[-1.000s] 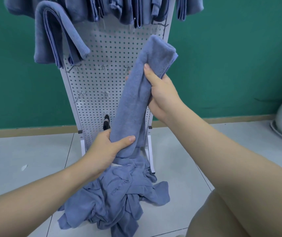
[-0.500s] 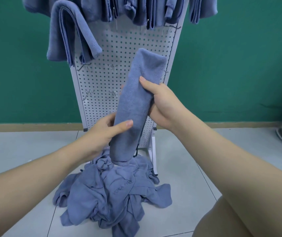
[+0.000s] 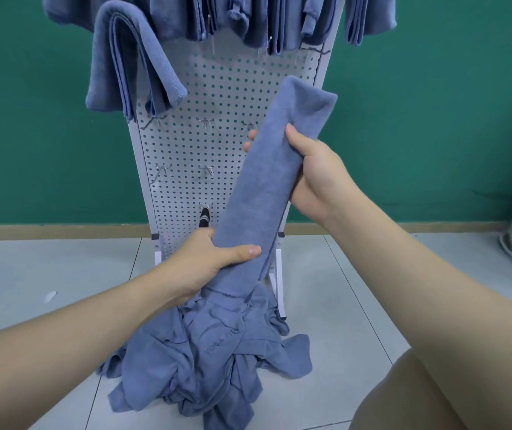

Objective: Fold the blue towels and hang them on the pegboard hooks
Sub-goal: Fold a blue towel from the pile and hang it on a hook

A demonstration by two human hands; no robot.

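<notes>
Green wall backs the white pegboard (image 3: 217,97), which stands on pale floor tiles (image 3: 46,268). We hold one folded towel (image 3: 267,181) as a long strip slanting before the board: our left hand (image 3: 208,262) wraps its lower end, our right hand (image 3: 313,172) clamps the upper part, thumb in front, likely to keep the fold tight. Hung towels (image 3: 130,60) crowd the top row; bare hooks (image 3: 206,122) lower down leave room. Unfolded towels lie in a pile (image 3: 205,361) at the board's foot.
</notes>
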